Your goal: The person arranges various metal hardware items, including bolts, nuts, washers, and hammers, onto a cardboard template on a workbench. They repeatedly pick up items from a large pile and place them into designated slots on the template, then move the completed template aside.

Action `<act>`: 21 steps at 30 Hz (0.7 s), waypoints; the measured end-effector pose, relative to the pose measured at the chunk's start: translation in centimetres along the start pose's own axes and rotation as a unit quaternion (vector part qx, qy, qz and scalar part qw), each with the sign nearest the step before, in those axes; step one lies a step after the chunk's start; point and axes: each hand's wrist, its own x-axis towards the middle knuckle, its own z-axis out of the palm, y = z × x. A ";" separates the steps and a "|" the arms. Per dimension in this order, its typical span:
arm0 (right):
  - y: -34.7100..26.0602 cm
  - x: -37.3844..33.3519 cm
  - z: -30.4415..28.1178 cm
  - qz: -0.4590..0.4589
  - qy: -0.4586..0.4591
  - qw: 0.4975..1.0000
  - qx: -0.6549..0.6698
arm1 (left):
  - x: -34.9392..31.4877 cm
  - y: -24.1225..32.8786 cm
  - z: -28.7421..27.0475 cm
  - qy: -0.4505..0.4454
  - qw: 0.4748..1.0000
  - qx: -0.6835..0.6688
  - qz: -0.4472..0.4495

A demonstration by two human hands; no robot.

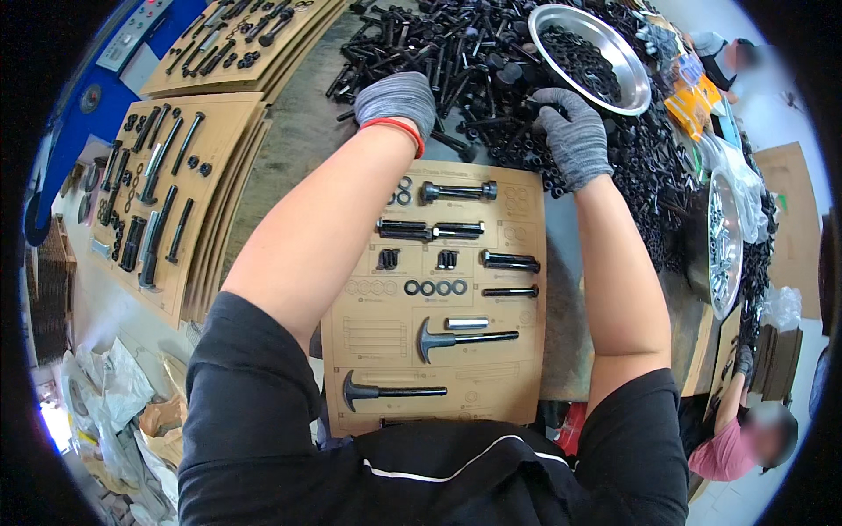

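My left hand (399, 98), in a grey knit glove, rests at the near left edge of a heap of black bolts (456, 61). Its fingers look curled under, and what they hold, if anything, is hidden. Over the heap's right part, my right hand (577, 140), gloved alike, has thumb and fingers bent together around something dark too small to name. Between my forearms lies a printed cardboard sheet (491, 381) bearing black bolts (459, 191), a row of washers (436, 287), a silver sleeve (467, 323) and two T-handled black pieces (469, 338).
A steel bowl (638, 98) of small black parts sits in the heap at the far right. Another metal bowl (735, 263) holds silver parts. Stacked cardboard sheets with hardware (197, 223) stand at left. A co-worker in a pink top (724, 451) is at lower right.
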 end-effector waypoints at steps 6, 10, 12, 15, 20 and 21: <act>2.8 0.2 0.8 -0.166 -0.124 0.865 -0.458 | 2.3 -0.8 1.8 0.007 0.997 -0.055 -0.056; 1.2 0.4 2.4 -0.218 -0.116 0.776 -0.580 | 2.7 -1.2 2.0 -0.002 0.996 -0.058 -0.073; 0.9 1.0 2.2 -0.232 -0.123 0.759 -0.596 | 3.3 -0.8 2.2 0.001 0.995 -0.046 -0.083; 0.1 -0.1 0.8 -0.218 -0.094 0.826 -0.511 | 4.3 -2.1 3.1 0.001 0.999 0.012 -0.050; 3.2 -8.4 -7.1 -0.113 -0.001 0.944 -0.311 | 3.1 -1.8 3.1 0.001 0.989 -0.134 0.059; 5.3 -10.5 -8.6 -0.092 -0.028 0.947 -0.306 | 2.5 -1.3 3.1 0.019 0.914 -0.404 0.011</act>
